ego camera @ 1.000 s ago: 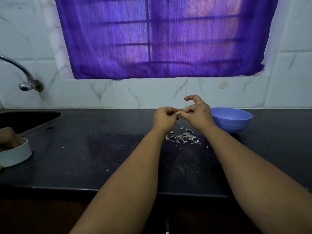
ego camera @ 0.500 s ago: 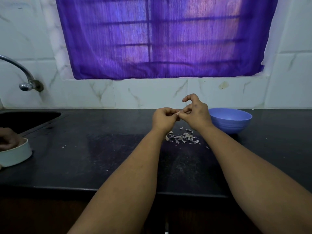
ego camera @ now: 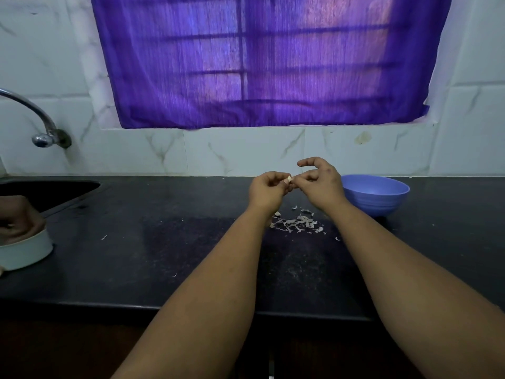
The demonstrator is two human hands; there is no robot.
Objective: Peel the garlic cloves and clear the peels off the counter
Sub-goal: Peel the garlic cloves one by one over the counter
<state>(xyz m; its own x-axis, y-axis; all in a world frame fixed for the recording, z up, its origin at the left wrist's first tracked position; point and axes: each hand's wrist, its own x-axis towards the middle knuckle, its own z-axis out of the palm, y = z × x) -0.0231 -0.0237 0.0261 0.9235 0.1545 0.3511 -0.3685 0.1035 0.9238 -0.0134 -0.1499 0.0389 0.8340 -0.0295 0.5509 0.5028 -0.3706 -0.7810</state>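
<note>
Two hands, left hand [ego camera: 269,191] and right hand [ego camera: 319,181], pinching garlic clove [ego camera: 287,180], peels [ego camera: 296,222] below, blue bowl [ego camera: 375,195] beside

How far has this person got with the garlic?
Some peeling looks done: a pile of peels lies on the counter. In hand: the left hand holds a garlic clove while the right hand picks at it. Left: clearing those peels. The blue bowl's contents are not visible.
</note>
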